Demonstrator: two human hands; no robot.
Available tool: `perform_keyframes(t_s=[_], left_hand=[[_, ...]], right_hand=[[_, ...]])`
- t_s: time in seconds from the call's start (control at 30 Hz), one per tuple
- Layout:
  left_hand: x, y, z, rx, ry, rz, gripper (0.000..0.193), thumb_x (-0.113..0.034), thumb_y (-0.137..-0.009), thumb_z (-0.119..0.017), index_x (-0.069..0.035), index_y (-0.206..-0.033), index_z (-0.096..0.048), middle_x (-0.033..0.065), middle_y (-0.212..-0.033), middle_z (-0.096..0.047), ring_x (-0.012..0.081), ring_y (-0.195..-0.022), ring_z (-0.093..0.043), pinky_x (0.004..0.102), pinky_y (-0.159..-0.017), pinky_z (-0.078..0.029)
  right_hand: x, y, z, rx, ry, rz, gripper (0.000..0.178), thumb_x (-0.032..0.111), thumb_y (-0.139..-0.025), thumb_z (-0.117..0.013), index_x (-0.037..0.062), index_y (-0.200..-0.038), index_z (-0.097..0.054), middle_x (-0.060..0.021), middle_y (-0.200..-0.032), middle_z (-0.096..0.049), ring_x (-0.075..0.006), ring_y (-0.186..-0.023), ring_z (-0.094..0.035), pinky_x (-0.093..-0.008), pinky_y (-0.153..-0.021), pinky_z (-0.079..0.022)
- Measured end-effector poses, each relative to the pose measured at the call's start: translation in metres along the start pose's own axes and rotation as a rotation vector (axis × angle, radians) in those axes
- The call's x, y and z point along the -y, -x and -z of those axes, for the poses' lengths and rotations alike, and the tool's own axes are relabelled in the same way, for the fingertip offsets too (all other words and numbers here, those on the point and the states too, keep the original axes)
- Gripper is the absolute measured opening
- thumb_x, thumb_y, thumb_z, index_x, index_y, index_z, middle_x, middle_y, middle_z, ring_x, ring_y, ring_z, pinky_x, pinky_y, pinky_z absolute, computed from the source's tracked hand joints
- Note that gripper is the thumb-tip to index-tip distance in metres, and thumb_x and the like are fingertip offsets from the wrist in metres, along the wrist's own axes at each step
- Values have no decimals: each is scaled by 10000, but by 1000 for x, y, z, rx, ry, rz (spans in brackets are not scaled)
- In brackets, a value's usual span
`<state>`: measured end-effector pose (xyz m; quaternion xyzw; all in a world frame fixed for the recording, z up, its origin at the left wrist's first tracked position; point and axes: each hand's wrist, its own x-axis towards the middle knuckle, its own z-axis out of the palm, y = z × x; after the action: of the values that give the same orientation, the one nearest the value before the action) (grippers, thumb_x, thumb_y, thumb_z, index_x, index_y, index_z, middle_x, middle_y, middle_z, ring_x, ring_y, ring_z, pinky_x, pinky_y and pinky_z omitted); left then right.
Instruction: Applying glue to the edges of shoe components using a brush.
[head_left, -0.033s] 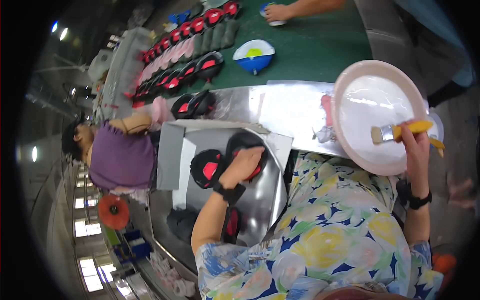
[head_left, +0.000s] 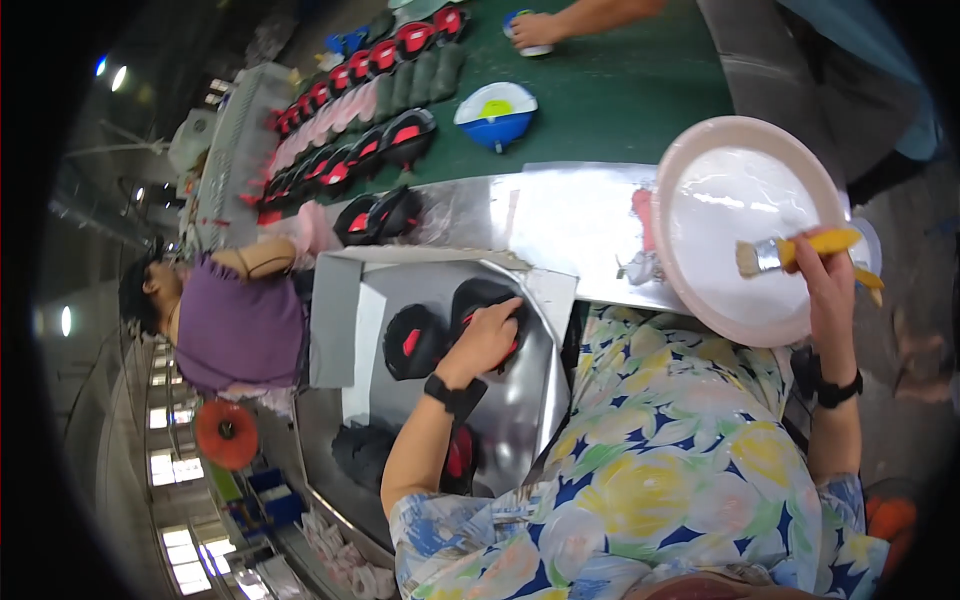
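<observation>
Head view: a long green table (head_left: 610, 110) spreads across the top, bearing rows of black-and-red cupped pieces (head_left: 408, 130) at its left part. Nearer the wearer is a shiny metal tray (head_left: 520, 410) with pale board sides. At the left, a co-worker in a purple top (head_left: 245, 325) stands beyond the tray. To the right sits a round pinkish basin (head_left: 765, 335) holding a white liquid (head_left: 740, 190), and just left of it a pale sheet (head_left: 580, 210) lies on a metal surface. Near the top, a blue, white and yellow-green piece (head_left: 497, 130) rests on the green, close to another person's hand (head_left: 535, 33). Inside the tray, one black piece (head_left: 478, 295) lies partly under the left hand (head_left: 487, 340), with a second black piece (head_left: 413, 350) just beside it, red showing in its middle. The left fingers reach over the first piece; whether they grip it, I cannot tell. The right hand (head_left: 830, 285) is closed around the yellow handle of a flat brush (head_left: 767, 257), its pale bristles pointing left over the basin
</observation>
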<state>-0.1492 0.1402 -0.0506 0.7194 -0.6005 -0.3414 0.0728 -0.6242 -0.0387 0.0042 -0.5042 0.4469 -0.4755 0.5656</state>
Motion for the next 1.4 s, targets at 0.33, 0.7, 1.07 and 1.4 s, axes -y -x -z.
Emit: perform_keyframes(t_s=[0.33, 0.7, 1.07, 1.4], left_hand=[[32, 8, 70, -359, 374, 79, 343, -46, -859, -625, -25, -1200, -657, 152, -1058, -693, 303, -986, -673, 411, -875, -533], [-31, -75, 42, -551, 242, -20, 363, -68, -864, -635, -15, -1223, -634, 154, -1093, -683, 296, -1004, -668, 409, -884, -531], [-89, -134, 71, -591, 172, -279, 392, -92, -869, -646, -5, -1249, -610, 155, -1132, -672, 287, -1024, -662, 408, -894, -529], [-190, -176, 86, -560, 110, -645, 422, -114, -873, -656, 5, -1272, -587, 157, -1168, -662, 280, -1043, -657, 406, -904, -526]], right_hand=[[4, -23, -23, 190, 127, 40, 208, 177, -971, -661, 47, -1105, -571, -58, -994, -623, -108, -867, -619, -226, -795, -502], [12, -41, -65, 492, 562, 218, 192, 80, -882, -685, -8, -1025, -592, -155, -897, -663, -280, -786, -654, -344, -758, -517], [31, -65, 8, 353, 750, 352, 123, 61, -895, -683, 20, -922, -570, -119, -866, -651, -253, -781, -628, -346, -717, -481], [84, -69, -18, 329, 288, 613, 217, 168, -886, -700, -2, -966, -594, -110, -835, -642, -244, -745, -622, -347, -691, -481]])
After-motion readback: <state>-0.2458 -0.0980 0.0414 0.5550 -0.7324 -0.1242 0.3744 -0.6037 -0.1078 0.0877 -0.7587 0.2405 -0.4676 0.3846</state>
